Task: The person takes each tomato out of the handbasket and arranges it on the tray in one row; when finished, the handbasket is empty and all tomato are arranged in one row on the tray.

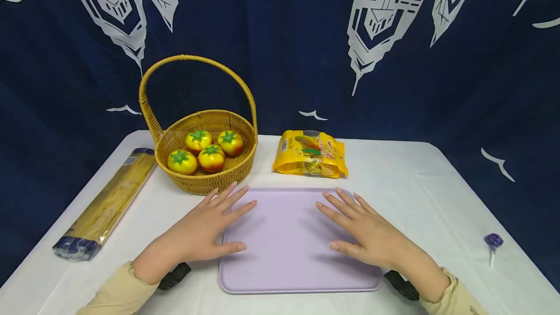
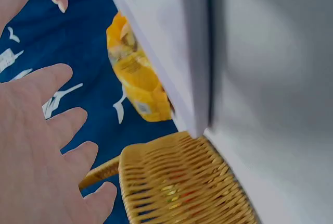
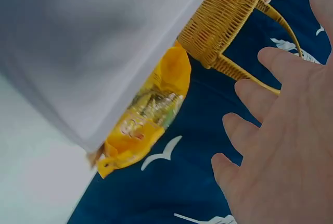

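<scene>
Fingers spread, my left hand [image 1: 199, 230] hovers over the left edge of a pale purple tray [image 1: 288, 266], holding nothing. My right hand [image 1: 372, 235] mirrors it over the tray's right side, also with spread fingers and nothing held. Both palms show bare in the wrist views. Just beyond the left fingertips stands a wicker basket [image 1: 205, 183] with a tall handle, holding several yellow-red tomatoes [image 1: 212, 158] with green tops. Behind the tray lies a yellow candy bag [image 1: 310, 154] with a clear window.
A long clear packet of dry noodles [image 1: 109, 198] with dark blue ends lies along the table's left side. Near the right edge is a purple lollipop [image 1: 493, 242] on a white stick. A dark blue patterned curtain [image 1: 288, 62] hangs behind the white table [image 1: 411, 183].
</scene>
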Demonstrator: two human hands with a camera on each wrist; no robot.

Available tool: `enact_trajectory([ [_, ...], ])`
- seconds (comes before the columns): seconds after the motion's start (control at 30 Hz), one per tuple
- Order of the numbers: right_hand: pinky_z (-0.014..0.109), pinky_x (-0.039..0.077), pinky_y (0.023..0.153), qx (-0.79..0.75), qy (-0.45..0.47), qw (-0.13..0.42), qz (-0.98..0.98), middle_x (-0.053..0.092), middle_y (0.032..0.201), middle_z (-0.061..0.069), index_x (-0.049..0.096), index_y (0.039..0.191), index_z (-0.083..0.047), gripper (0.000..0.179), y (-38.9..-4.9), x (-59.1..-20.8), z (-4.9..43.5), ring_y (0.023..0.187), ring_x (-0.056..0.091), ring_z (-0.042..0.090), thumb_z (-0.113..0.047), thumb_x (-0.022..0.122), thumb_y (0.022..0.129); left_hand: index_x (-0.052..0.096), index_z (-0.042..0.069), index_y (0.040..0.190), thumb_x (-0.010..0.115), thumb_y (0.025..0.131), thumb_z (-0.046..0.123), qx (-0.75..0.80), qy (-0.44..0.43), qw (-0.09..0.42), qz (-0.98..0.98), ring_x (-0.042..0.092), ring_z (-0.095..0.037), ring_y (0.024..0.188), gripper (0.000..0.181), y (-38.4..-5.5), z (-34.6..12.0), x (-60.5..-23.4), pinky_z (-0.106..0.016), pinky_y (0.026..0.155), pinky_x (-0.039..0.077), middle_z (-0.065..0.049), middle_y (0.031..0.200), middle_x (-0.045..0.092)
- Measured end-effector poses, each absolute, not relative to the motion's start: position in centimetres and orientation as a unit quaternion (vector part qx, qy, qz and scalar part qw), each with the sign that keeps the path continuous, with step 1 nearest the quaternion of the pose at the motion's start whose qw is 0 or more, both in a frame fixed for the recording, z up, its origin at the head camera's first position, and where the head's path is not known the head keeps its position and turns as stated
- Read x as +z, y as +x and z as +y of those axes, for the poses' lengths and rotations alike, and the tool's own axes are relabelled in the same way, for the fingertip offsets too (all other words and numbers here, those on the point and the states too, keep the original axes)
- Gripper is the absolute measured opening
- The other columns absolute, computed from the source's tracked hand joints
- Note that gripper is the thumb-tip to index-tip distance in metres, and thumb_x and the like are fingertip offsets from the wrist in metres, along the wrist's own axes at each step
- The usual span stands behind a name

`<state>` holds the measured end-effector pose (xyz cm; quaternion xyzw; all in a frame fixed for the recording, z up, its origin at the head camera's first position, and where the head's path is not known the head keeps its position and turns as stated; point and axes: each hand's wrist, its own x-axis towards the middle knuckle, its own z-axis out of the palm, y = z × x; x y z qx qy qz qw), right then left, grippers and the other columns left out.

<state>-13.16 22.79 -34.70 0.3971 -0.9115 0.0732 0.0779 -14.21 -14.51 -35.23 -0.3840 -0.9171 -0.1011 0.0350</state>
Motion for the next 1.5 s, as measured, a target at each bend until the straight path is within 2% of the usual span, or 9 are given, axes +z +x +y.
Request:
enact_trajectory([
  [0.2, 0.041, 0.000, 0.110, 0.063, 0.389, 0.069, -0.917, 0.015, 0.154, 0.001, 0.023, 0.150, -0.025, 0.069, -13.9, -32.6, 23.6, 0.138, 0.013, 0.026, -0.052, 0.050, 0.092, 0.027, 0.027, 0.148, 0.047, 0.087, 0.065, -0.140, -0.369, 0.044, -0.918, 0.004, -0.026, 0.139, 0.075, -15.5, -16.2, -32.8, -0.051, 0.108, 0.009, -0.001, 0.155, 0.009],
  [0.37, 0.040, 0.005, 0.110, 0.101, 0.358, 0.034, -0.928, 0.014, 0.154, 0.001, 0.021, 0.150, -0.027, 0.068, -14.9, -30.9, 24.7, 0.139, 0.011, 0.024, -0.048, 0.051, 0.093, 0.029, 0.022, 0.148, 0.056, 0.089, 0.051, -0.211, -0.316, 0.039, -0.924, 0.004, -0.026, 0.139, 0.071, -17.6, -18.8, -30.2, -0.055, 0.107, 0.009, -0.001, 0.155, 0.009],
  [0.53, 0.053, 0.017, 0.106, 0.208, 0.315, -0.012, -0.926, 0.015, 0.154, -0.001, 0.021, 0.150, -0.025, 0.062, -15.9, -30.4, 26.2, 0.139, 0.011, 0.025, -0.033, 0.052, 0.097, 0.033, 0.012, 0.146, 0.056, 0.094, 0.033, -0.325, -0.272, 0.045, -0.905, 0.010, -0.033, 0.138, 0.060, -19.8, -21.2, -29.2, -0.065, 0.100, 0.017, -0.010, 0.153, 0.016],
  [0.67, 0.059, 0.023, 0.101, 0.272, 0.303, -0.026, -0.913, 0.020, 0.152, 0.005, 0.023, 0.150, -0.021, 0.056, -16.8, -31.1, 27.3, 0.136, 0.018, 0.030, -0.024, 0.048, 0.099, 0.034, 0.003, 0.143, 0.049, 0.099, 0.026, -0.409, -0.237, 0.049, -0.880, 0.020, -0.037, 0.134, 0.052, -21.1, -22.4, -29.5, -0.061, 0.101, 0.020, -0.018, 0.148, 0.025],
  [0.83, 0.059, 0.024, 0.100, 0.347, 0.291, -0.049, -0.890, 0.029, 0.149, 0.008, 0.030, 0.147, -0.013, 0.047, -17.9, -33.0, 28.0, 0.134, 0.024, 0.032, -0.019, 0.040, 0.102, 0.028, 0.001, 0.145, 0.044, 0.100, 0.033, -0.483, -0.173, 0.025, -0.858, 0.028, -0.036, 0.131, 0.057, -22.7, -23.9, -30.1, -0.053, 0.103, 0.025, -0.020, 0.146, 0.029],
  [1.03, 0.057, 0.021, 0.102, 0.418, 0.261, -0.109, -0.863, 0.031, 0.147, 0.011, 0.033, 0.145, -0.009, 0.043, -18.7, -35.9, 28.4, 0.134, 0.023, 0.033, -0.018, 0.036, 0.103, 0.022, 0.006, 0.148, 0.040, 0.097, 0.047, -0.532, -0.106, -0.019, -0.840, 0.020, -0.034, 0.135, 0.068, -24.2, -25.7, -30.7, -0.052, 0.105, 0.020, -0.018, 0.150, 0.019],
  [1.1, 0.052, 0.023, 0.104, 0.416, 0.255, -0.120, -0.865, 0.031, 0.147, 0.012, 0.034, 0.145, -0.009, 0.044, -18.9, -36.8, 28.5, 0.134, 0.023, 0.033, -0.019, 0.037, 0.102, 0.021, 0.005, 0.148, 0.039, 0.098, 0.048, -0.533, -0.102, -0.033, -0.839, 0.020, -0.035, 0.135, 0.069, -24.6, -26.1, -30.7, -0.051, 0.105, 0.021, -0.019, 0.150, 0.018],
  [1.3, 0.014, 0.020, 0.100, 0.425, 0.269, -0.122, -0.855, 0.030, 0.147, 0.014, 0.035, 0.144, -0.007, 0.047, -19.4, -38.7, 28.5, 0.135, 0.020, 0.034, -0.018, 0.046, 0.100, 0.019, 0.000, 0.147, 0.039, 0.099, 0.044, -0.526, -0.104, -0.065, -0.842, 0.025, -0.037, 0.132, 0.068, -25.6, -26.8, -30.1, -0.049, 0.104, 0.023, -0.024, 0.148, 0.021],
  [1.5, 0.008, 0.014, 0.098, 0.423, 0.281, -0.103, -0.855, 0.029, 0.148, 0.015, 0.037, 0.142, -0.005, 0.053, -19.7, -39.6, 28.9, 0.135, 0.017, 0.037, -0.017, 0.056, 0.095, 0.022, -0.006, 0.144, 0.045, 0.100, 0.030, -0.493, -0.122, -0.089, -0.857, 0.028, -0.041, 0.128, 0.061, -26.5, -27.0, -30.0, -0.052, 0.103, 0.026, -0.028, 0.144, 0.025],
])
